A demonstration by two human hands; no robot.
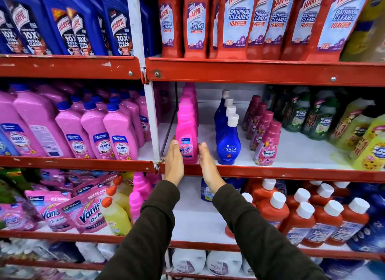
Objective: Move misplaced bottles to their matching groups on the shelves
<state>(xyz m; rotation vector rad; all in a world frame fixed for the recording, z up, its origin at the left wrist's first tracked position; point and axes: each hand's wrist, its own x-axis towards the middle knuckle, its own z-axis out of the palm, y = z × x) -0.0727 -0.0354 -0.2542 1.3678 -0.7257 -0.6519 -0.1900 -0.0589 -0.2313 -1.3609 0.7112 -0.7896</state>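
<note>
A pink Vanish bottle (186,131) stands upright at the front of the middle shelf (270,172), heading a row of like pink bottles. My left hand (174,162) lies flat against its left side. My right hand (208,165) is flat beside its right side, fingers straight; whether it touches the bottle I cannot tell. Neither hand is wrapped around it. Blue Ujala bottles (228,142) stand in a row just right of it, then maroon-capped Comfort bottles (265,144). On the shelf below, two more pink bottles (138,194) stand beside yellow bottles with red caps (115,213).
Pink Shakti bottles (116,133) fill the middle shelf to the left of the white upright (153,121). Red Harpic bottles (235,23) and blue Harpic bottles (83,23) line the top. Green and yellow bottles (320,117) are at the right; red-orange bottles (312,219) and Vanish pouches (87,215) sit below.
</note>
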